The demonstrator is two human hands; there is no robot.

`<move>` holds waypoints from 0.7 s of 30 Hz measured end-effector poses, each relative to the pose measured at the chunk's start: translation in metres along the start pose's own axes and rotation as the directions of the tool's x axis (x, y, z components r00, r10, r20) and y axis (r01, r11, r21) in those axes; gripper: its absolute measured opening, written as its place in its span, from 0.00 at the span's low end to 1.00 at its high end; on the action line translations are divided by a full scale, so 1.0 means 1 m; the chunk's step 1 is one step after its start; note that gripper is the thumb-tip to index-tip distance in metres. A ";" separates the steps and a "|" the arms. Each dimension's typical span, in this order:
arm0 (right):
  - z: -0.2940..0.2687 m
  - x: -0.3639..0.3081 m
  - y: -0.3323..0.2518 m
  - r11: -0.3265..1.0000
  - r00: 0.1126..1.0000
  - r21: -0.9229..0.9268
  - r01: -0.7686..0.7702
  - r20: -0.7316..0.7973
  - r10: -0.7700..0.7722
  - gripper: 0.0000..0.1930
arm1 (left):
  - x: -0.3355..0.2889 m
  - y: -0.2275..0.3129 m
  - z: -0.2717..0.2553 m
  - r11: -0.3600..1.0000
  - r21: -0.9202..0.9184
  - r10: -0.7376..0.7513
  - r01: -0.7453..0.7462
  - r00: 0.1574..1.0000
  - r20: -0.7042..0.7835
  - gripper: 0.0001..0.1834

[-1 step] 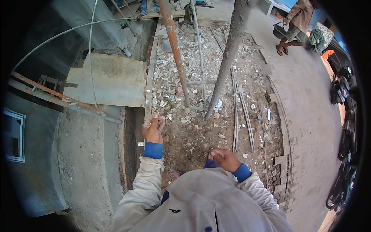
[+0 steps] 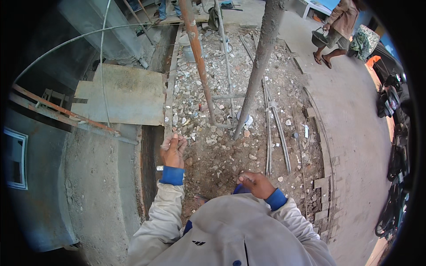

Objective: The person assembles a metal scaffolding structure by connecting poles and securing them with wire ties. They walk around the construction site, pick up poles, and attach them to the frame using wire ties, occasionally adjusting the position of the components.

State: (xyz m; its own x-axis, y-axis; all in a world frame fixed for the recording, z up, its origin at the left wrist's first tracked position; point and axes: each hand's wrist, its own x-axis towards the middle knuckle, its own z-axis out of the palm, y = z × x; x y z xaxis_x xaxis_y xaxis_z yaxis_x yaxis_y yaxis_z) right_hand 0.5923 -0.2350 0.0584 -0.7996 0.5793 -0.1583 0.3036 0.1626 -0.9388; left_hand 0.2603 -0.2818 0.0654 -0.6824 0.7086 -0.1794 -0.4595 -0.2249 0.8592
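My left hand (image 2: 173,152) is held up over the edge of the rubble strip, its fingers curled and thumb pressed to them. Anything between those fingertips is too small to make out. Lower and to the right, my right hand (image 2: 258,183) is closed near my body, thumb against the bent fingers; what it may grip is hidden. Beneath both hands lies bare brown soil (image 2: 216,165) scattered with stones. A narrow trench (image 2: 153,146) runs just left of my left hand, with a small white pipe end (image 2: 160,168) beside my wrist.
Ahead stand a rusty orange pole (image 2: 199,62) and a mud-caked grey pole (image 2: 258,66) in broken rubble (image 2: 186,88). Long thin rods (image 2: 278,128) lie to the right. A worn board (image 2: 124,95) spans the trench. On the pavement, a person (image 2: 341,22) carries a black bucket (image 2: 319,39).
The person at the far right has shifted their legs in a step. The whole view has moved slightly; my hands keep nearly the same pose.
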 end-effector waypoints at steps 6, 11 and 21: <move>0.021 -0.008 -0.016 0.996 0.999 -0.076 0.046 0.010 -0.045 0.19 | 0.027 0.034 -0.040 0.915 -0.394 -0.106 0.086 0.994 -0.030 0.13; 0.038 -0.014 -0.035 0.803 0.967 0.543 -0.247 0.091 0.236 0.22 | 0.062 0.046 -0.040 0.713 -0.678 -0.171 0.176 0.982 0.075 0.02; 0.035 -0.003 -0.022 0.238 0.924 0.899 -0.367 0.382 -0.020 0.18 | 0.133 0.084 0.040 0.626 -0.733 -0.166 0.268 0.963 0.210 0.07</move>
State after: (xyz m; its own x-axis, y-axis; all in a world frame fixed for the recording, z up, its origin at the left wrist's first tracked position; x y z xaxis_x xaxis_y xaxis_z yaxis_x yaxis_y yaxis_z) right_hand 0.5702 -0.2683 0.0685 -0.9427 0.2270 -0.2446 -0.1006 -0.8923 -0.4402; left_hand 0.1535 -0.1799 0.1328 -0.4615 0.8607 -0.2149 -0.8868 -0.4408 0.1387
